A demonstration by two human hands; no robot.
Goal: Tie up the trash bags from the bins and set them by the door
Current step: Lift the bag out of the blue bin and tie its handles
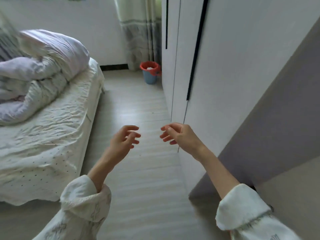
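In a bedroom aisle between a bed (pixel 52 135) and a white wardrobe (pixel 225 66), we see two bare hands raised side by side over the pale floor (pixel 138 187), holding nothing. The left hand (pixel 123 139) and the right hand (pixel 180 134) face each other, a gap between them, fingers loosely curled and relaxed, wrists bent slightly inward; both forearms come out of rolled-back cream sleeves (pixel 86 200). We count one bin (pixel 150 72), blue, at the far end of the aisle beside the wardrobe's corner and just in front of the one curtain (pixel 138 32), well apart from both hands. A red trash bag (pixel 149 66) lines its rim, with something white inside. We can read no writing, brand or label anywhere. One rumpled quilt (pixel 34 70) lies heaped on the bed's dotted sheet.
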